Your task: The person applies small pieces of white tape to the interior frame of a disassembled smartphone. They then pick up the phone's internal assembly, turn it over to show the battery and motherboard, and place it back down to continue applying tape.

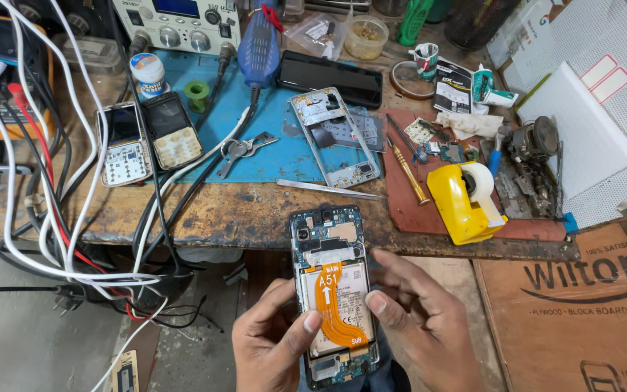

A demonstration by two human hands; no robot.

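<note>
Yellow tape dispenser (462,197), keys (244,149), tweezers (328,189) on workbench (241,210).

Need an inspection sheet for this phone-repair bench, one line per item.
Surface: worn wooden bench, partly under a blue mat.
Job's things: opened phone, back off, orange flex cable over its battery.
Clutter: bare phone frame, tweezers, yellow tape dispenser, two keypad phones, keys.
Grips: left hand holds the phone; right hand thumb on the flex.
Cables: white, black and red leads hang off the bench's left edge.
Surroundings: cardboard box.
</note>
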